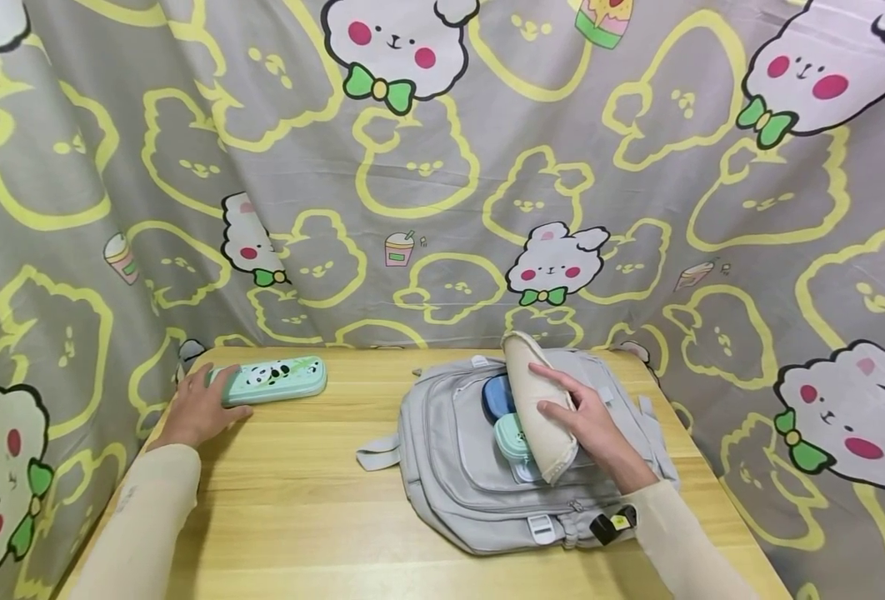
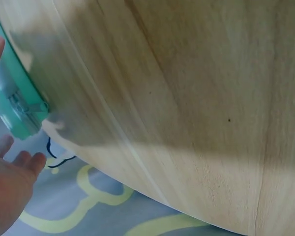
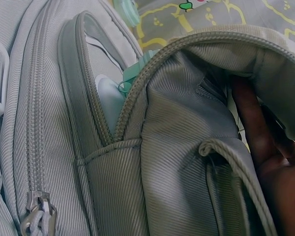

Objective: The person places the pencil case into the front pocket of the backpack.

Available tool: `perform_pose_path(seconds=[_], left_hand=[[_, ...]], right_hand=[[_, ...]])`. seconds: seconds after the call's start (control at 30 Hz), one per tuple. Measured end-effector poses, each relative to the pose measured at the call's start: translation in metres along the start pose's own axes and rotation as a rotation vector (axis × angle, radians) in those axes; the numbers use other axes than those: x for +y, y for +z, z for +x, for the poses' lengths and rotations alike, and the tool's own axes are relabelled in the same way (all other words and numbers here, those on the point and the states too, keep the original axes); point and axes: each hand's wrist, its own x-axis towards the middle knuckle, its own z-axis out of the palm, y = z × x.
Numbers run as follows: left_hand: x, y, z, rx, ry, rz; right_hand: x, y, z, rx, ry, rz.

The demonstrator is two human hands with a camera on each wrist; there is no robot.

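On the left of the table lies a mint-green pencil case [image 1: 281, 380] with a panda picture. My left hand [image 1: 201, 408] is spread at its left end, thumb towards the front and fingers over the far side; in the left wrist view, fingertips [image 2: 37, 162] lie beside the case's end. A grey backpack [image 1: 442, 467] lies flat on the right. My right hand [image 1: 592, 425] holds its front pocket flap [image 1: 536, 408] folded up, with the pale lining showing. Inside the unzipped pocket sit a dark blue case [image 1: 497, 397] and a small mint-green box [image 1: 513, 437].
The wooden table [image 1: 300, 517] ends at a patterned curtain [image 1: 427, 183] behind and on both sides. A strap [image 1: 378, 452] sticks out from the backpack's left side. A black and yellow tag [image 1: 613, 525] hangs by its front right corner.
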Motion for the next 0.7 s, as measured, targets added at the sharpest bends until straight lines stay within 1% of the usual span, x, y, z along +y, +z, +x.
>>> perform_pose_path(seconds=[0.23,0.43,0.6,0.7], left_hand=[[-0.009,-0.001,0.005,-0.028,-0.010,-0.012],[-0.013,-0.001,0.010,-0.052,-0.022,-0.039],[-0.013,-0.001,0.013,-0.077,-0.029,-0.061],[-0.012,-0.003,0.013,-0.078,-0.015,-0.073]], right_hand=[[0.000,0.001,0.001,0.004,0.001,-0.011],[0.000,0.001,0.001,0.003,-0.004,-0.014],[0.000,0.001,0.000,0.007,0.005,-0.009],[0.000,0.001,0.000,0.007,0.012,-0.002]])
